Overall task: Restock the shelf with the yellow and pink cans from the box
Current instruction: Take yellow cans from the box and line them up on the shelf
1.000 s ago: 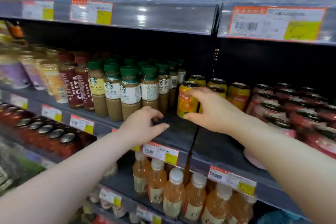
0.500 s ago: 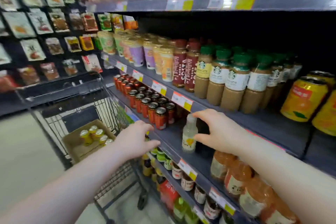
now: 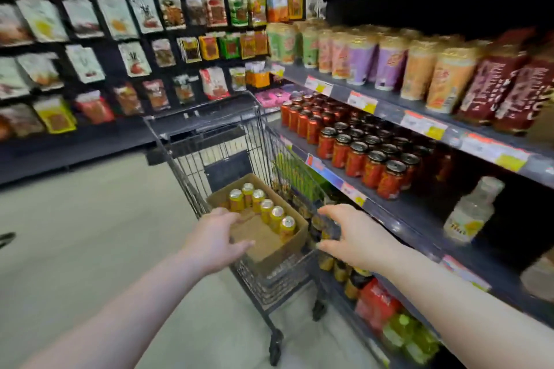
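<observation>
A brown cardboard box (image 3: pixel 271 244) lies in a black wire shopping cart (image 3: pixel 209 141). Several yellow cans (image 3: pixel 269 213) stand in a row along the box's right side; the left part of the box floor is bare. My left hand (image 3: pixel 214 238) hovers over the box's near left edge, fingers spread and empty. My right hand (image 3: pixel 349 234) is stretched out just right of the box, between the cart and the shelf, fingers apart and holding nothing. No pink cans show in the box.
The dark shelving (image 3: pixel 419 213) runs along the right, with red cans (image 3: pixel 359 147), tall drink cups (image 3: pixel 359 57) and a clear bottle (image 3: pixel 470 213). Hanging snack packets (image 3: pixel 120 24) cover the far wall. Pale floor (image 3: pixel 75 234) lies left of the cart.
My view swung left from the shelf down to the cart. My right hand let go of the yellow can on the shelf, and both hands moved down toward the box.
</observation>
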A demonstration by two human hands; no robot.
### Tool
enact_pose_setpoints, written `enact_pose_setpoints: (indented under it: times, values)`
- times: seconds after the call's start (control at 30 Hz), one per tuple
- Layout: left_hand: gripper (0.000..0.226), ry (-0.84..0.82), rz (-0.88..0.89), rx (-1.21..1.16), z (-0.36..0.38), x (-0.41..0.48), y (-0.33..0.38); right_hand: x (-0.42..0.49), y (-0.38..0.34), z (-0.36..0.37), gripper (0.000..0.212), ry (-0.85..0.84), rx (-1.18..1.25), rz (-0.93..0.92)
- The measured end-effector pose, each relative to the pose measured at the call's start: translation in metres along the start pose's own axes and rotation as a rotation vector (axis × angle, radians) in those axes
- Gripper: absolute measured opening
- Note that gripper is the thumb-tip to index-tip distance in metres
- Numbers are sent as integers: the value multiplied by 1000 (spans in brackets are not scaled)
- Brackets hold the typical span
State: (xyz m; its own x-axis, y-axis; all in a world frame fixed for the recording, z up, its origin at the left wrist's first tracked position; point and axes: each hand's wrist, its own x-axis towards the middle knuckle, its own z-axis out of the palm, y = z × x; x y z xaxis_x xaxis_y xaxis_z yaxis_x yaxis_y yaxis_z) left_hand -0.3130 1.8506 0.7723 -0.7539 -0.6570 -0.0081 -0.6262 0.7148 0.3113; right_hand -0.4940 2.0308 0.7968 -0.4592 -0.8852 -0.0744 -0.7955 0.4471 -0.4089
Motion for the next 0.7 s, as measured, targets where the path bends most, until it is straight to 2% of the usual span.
enact_pose_setpoints:
  times: [0.07,0.17,0.4,0.7]
  values:
    - [45,-30,0,-12,-2,2,-24,10,-19,20,65,-22,28,25]
    - [50,-48,11,4,1,11,-47,23,-32,42,67,-61,26,62]
    - [57,-111,29,23,24,49,-79,77,-27,69,64,-132,47,148]
    - [50,-221,22,127,28,167,-117,204,-6,104,65,-214,141,215]
